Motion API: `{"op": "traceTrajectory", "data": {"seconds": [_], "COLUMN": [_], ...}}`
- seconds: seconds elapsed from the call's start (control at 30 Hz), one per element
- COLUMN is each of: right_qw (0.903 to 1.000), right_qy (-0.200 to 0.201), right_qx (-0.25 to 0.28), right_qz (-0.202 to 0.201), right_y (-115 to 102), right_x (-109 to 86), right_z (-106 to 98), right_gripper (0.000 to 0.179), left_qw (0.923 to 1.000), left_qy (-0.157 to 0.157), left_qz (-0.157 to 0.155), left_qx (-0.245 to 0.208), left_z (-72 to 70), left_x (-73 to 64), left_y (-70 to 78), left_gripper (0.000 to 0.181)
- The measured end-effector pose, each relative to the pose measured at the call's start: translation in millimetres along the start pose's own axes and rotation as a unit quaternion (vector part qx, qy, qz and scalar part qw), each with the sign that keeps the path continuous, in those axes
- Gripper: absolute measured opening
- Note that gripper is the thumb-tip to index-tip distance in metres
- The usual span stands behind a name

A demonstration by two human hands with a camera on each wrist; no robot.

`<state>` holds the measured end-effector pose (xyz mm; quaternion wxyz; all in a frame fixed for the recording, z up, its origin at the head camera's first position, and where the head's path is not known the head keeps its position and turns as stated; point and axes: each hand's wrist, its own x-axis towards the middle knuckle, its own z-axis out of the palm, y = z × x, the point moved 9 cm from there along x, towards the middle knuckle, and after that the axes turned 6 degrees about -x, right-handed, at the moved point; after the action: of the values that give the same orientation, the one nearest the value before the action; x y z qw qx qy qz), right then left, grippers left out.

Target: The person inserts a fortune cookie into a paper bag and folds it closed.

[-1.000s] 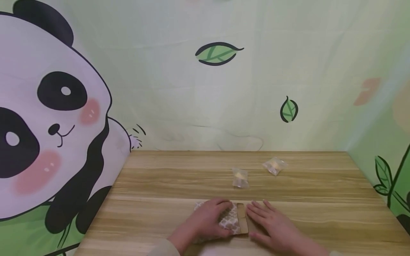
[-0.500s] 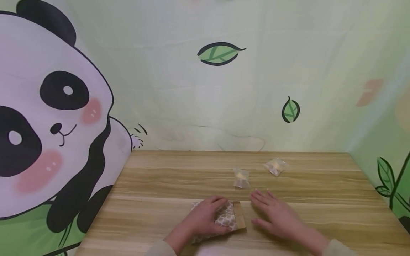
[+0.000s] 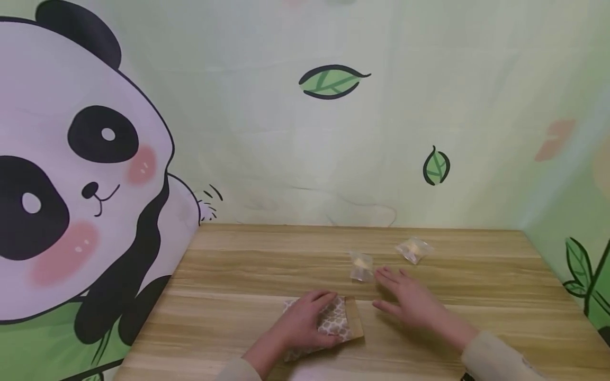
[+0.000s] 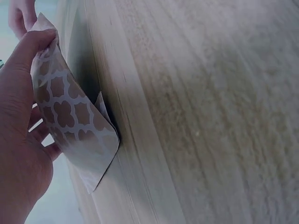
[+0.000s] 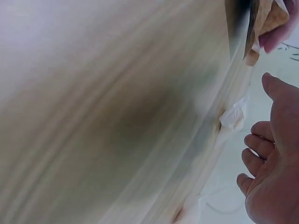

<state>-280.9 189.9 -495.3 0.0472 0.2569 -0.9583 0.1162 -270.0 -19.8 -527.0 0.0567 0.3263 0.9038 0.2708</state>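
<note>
A brown paper bag with a white lattice pattern (image 3: 332,319) lies near the front of the table, its plain brown end facing right. My left hand (image 3: 301,321) grips it, thumb along the near edge and fingers along the far edge. In the left wrist view, the bag (image 4: 64,112) looks tilted off the wood. To its right, my right hand (image 3: 413,300) reaches over the table with fingers extended, holding nothing. Just beyond those fingertips is a small clear packet (image 3: 361,266) with something yellowish inside. Another such packet (image 3: 413,250) lies farther back on the right.
The wood-grain table (image 3: 229,270) ends at a pale green backdrop cloth (image 3: 257,132) printed with leaves and a panda (image 3: 47,132). A side panel of the cloth (image 3: 572,211) stands along the right edge.
My right hand has left the bag's brown end and moved forward, towards the nearer packet. My left hand keeps its grip on the bag, which has shifted slightly left and turned a little.
</note>
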Motion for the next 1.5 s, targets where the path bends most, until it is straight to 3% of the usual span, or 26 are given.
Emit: {"op": "traceTrajectory", "data": {"seconds": [0.17, 0.57, 0.87, 1.07, 1.5], "right_qw": [0.9998, 0.9948, 0.9931, 0.9947, 0.9976], "right_qy": [0.008, -0.007, 0.001, 0.007, -0.028], "right_qx": [0.019, 0.057, 0.048, 0.056, 0.061], "right_qz": [0.007, 0.084, 0.107, 0.086, -0.018], "right_y": [9.3, 28.7, 31.1, 25.6, 8.1], "right_x": [15.9, 48.0, 62.4, 65.1, 50.7], "right_z": [1.0, 28.3, 34.7, 34.1, 33.0], "right_gripper": [0.069, 0.066, 0.064, 0.06, 0.066], "left_qw": [1.0, 0.9999, 0.9999, 0.9997, 0.9998], "left_qy": [0.001, 0.007, 0.002, -0.004, 0.001], "left_qz": [-0.004, -0.01, -0.012, -0.018, -0.007], "left_qx": [0.001, -0.003, 0.008, 0.015, 0.02], "left_z": [-1.8, 3.7, 4.8, 5.5, 2.2], "left_x": [-1.2, -6.3, -5.6, -6.2, -3.6], "left_y": [-2.6, -7.7, -9.1, -12.4, -12.3], "left_gripper": [0.096, 0.097, 0.098, 0.099, 0.096]}}
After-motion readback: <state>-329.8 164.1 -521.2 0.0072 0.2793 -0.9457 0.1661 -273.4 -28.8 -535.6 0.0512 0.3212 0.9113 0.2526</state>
